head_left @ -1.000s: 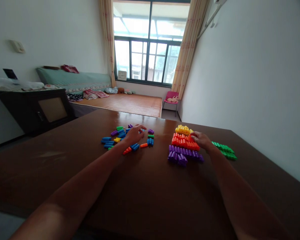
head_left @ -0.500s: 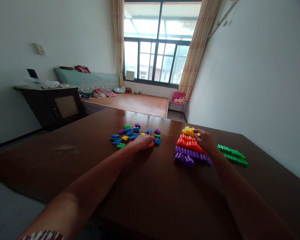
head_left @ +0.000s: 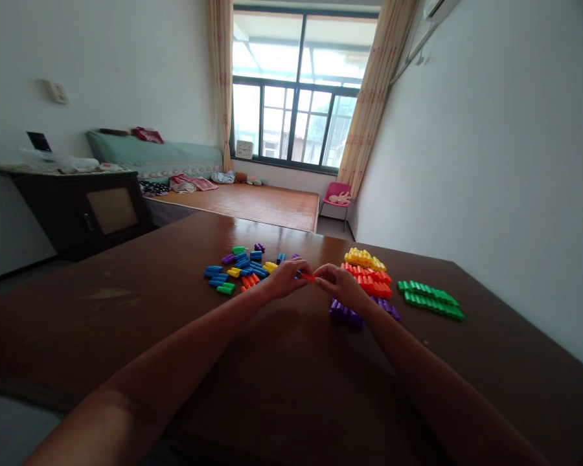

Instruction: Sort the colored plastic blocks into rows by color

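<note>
My left hand (head_left: 290, 277) and my right hand (head_left: 337, 282) meet above the middle of the table, both with fingers closed on a small red plastic piece (head_left: 309, 277). Left of them lies a loose scatter of short ridged pieces: blue pieces (head_left: 214, 269), red pieces (head_left: 249, 282), green pieces (head_left: 226, 288) and a few yellow and purple ones. Beyond and beside my right hand, pieces lie in rows by colour: yellow rows (head_left: 365, 259), red rows (head_left: 376, 285) and purple rows (head_left: 346, 313), the last partly hidden by my right wrist. Farther right are two green rows (head_left: 430, 299).
The dark brown table (head_left: 252, 388) spans the foreground. Behind it stand a low bed (head_left: 267, 204), a pink chair (head_left: 337, 194) with a plush toy, and a dark cabinet (head_left: 72, 213) at left. A window (head_left: 294, 90) with curtains is at the back.
My right hand has come left from the yellow rows to meet my left hand. My left hand has lifted from the loose pieces with a red piece. The view has shifted slightly right.
</note>
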`<state>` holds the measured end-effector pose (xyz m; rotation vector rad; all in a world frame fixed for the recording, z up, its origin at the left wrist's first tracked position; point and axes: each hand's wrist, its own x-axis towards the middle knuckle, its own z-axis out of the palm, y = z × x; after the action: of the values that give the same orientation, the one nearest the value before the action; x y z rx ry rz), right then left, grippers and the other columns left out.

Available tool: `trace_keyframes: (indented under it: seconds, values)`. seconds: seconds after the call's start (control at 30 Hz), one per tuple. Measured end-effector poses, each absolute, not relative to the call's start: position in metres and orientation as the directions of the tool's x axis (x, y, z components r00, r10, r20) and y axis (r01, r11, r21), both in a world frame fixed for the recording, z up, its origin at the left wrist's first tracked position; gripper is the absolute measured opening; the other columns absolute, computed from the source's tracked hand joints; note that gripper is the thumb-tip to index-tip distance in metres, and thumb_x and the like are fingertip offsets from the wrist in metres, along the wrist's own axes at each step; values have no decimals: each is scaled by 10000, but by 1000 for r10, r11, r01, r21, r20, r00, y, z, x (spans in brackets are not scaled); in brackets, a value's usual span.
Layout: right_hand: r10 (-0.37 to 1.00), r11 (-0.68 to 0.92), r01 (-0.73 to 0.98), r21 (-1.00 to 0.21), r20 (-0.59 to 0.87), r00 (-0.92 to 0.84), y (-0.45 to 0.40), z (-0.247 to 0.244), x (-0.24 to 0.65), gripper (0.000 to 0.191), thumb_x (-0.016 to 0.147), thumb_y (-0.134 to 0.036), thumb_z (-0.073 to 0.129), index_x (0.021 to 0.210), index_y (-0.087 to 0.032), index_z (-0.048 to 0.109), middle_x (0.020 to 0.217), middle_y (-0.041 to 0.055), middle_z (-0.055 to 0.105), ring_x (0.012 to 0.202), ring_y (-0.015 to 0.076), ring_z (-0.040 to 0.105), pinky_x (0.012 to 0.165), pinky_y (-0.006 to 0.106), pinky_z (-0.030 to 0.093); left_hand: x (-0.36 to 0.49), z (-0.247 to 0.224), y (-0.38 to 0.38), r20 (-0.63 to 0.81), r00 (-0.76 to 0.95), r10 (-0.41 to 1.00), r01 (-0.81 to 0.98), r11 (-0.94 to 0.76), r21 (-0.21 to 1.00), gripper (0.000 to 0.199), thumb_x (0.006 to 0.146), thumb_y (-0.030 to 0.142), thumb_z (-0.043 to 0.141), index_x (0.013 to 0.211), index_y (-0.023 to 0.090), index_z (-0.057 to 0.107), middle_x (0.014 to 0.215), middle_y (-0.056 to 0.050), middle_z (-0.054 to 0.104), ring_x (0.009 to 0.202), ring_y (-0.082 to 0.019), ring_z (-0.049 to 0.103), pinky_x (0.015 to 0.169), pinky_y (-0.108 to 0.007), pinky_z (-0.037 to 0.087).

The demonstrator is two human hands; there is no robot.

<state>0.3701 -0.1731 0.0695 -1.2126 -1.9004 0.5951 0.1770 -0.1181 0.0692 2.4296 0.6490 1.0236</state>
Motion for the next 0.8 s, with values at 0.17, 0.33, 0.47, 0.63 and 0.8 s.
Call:
trace_keyframes:
  seconds: [0.17,0.33,0.47,0.63,0.8]
  values:
    - [912,384,643,-663,380,-154,-164,78,407,224,770,-408,629,841,-195,625,788,25,683,720,156,620,658,270,482,175,70,-113,599,609,520,194,-830,523,295,758,118,600,1033,206,657,1088,-43,629,1035,-172,593,891,-285,488]
    - [896,-10,939,-344,414,161,-159,85,503,168,739,-352,623,808,-200,641,758,39,689,676,164,611,604,265,423,152,76,-89,598,506,622,356,-782,512,231,809,182,547,1004,197,672,1102,-48,641,1040,-176,600,924,-314,488]
    - [939,-140,959,-248,275,208,-158,73,545,151,688,-332,627,728,-188,648,667,28,673,616,165,603,536,250,390,123,72,-59,549,354,757,547,-644,535,264,811,213,528,1030,185,673,1077,-56,651,993,-183,620,865,-304,516]
    - [975,-28,952,-306,203,94,-153,62,543,271,676,-460,633,673,-190,663,615,37,670,562,181,598,500,268,401,95,64,-40,475,265,839,659,-517,546,278,804,218,531,1025,157,687,993,-62,699,894,-176,650,833,-289,516]
    - [957,-32,957,-288,268,113,-149,67,550,366,736,-530,537,731,-195,685,665,56,686,587,198,613,518,285,409,81,74,-46,334,365,869,686,-493,535,278,791,254,548,978,140,719,911,-48,729,802,-163,648,743,-249,506]
